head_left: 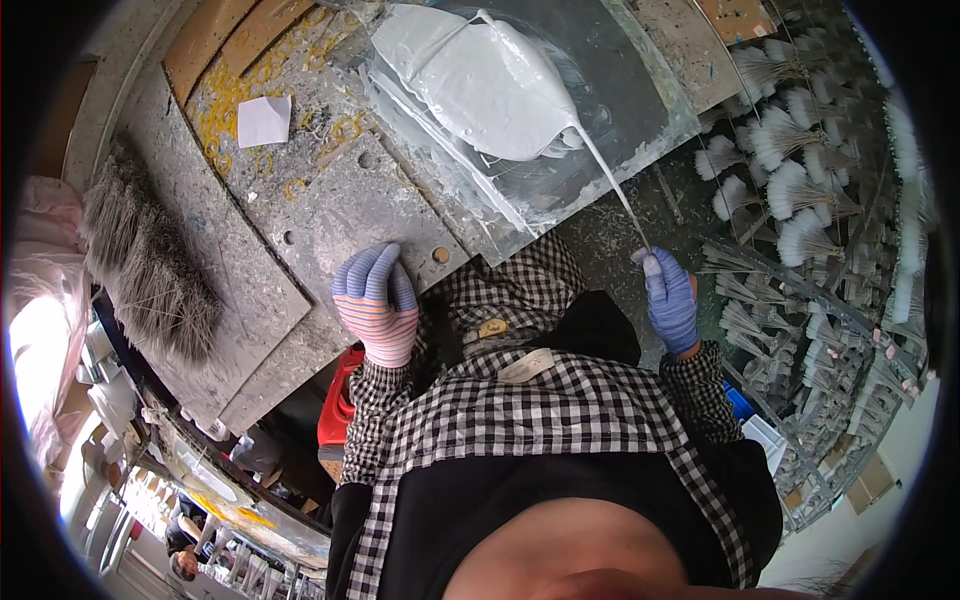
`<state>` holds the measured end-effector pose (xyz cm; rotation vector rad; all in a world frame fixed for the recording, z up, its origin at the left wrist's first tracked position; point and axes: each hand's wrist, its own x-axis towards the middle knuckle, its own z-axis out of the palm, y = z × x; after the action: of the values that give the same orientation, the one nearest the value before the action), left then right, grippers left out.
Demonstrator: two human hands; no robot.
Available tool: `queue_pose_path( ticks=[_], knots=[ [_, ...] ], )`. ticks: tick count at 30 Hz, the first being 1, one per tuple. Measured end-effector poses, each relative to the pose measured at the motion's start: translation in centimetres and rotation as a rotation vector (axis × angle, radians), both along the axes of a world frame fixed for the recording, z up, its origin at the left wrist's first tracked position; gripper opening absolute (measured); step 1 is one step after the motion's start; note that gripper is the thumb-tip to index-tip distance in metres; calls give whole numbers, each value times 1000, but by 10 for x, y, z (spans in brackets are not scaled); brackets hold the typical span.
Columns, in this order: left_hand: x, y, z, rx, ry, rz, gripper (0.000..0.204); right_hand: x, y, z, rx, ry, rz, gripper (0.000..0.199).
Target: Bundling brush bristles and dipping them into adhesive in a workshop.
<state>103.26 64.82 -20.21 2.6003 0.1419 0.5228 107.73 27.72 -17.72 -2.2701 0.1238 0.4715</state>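
My right hand (670, 300), in a bluish knit glove, pinches the near end of a thin stick (618, 188) beyond the table edge. White coats the stick's far part, which runs into a thick mound of white paste (490, 85). That mound is spread over a dark, smeared plate (630, 90) on the table. My left hand (375, 305), in a striped blue and orange glove, rests closed at the front edge of a stained board (340, 215). Its fingers curl together and nothing shows sticking out of them; the palm side is hidden.
Grey bristle bundles (150, 260) lie at the left of the table. Yellow rings (215, 145) and a white paper piece (264, 121) lie farther back. Racks of white-bristled brushes (790, 140) stand close on my right. A red stool (340, 400) is below the table edge.
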Motion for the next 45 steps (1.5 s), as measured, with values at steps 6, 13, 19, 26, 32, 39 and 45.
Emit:
queue_pose_path(
  ticks=[6,13,19,26,32,39,45],
  knots=[
    [2,-1,1,14,-1,-11,23,-7,4,0,79,-15,77,25],
    [6,-1,3,40,0,-29,25,-16,10,-12,123,12,151,22],
    [5,-1,2,14,27,-22,24,-1,5,-4,52,18,66,24],
    [4,-2,3,27,27,-15,24,20,-21,-3,-103,49,-47,27],
    [5,-2,3,27,23,-21,24,10,-24,-13,0,-62,-54,26],
    [5,-1,2,35,28,-35,23,-6,-2,-6,-16,38,24,25],
    [5,0,2,31,16,-36,23,-23,2,-13,126,-64,146,19]
  ],
)
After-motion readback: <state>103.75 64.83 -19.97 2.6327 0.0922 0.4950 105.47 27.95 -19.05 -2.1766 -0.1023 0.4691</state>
